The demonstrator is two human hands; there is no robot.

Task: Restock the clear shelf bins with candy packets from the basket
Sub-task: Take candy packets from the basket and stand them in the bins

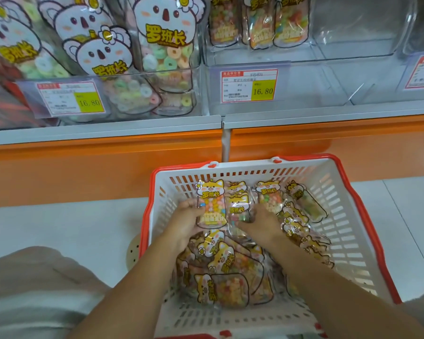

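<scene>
Above the orange shelf front (83, 162) we see a red-bordered price label (249, 86); below it, pale floor (59, 223) and a perforated disc (132, 252).

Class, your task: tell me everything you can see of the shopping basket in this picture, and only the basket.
The basket looks like white plastic, with slotted walls and base and red trim along its rim. It stands upright on the pale floor, close in front of the orange shelf base. Heaped inside lie candy packets, some propped against the far wall. The left hand and right hand reach in, and each grips a packet there.
</scene>
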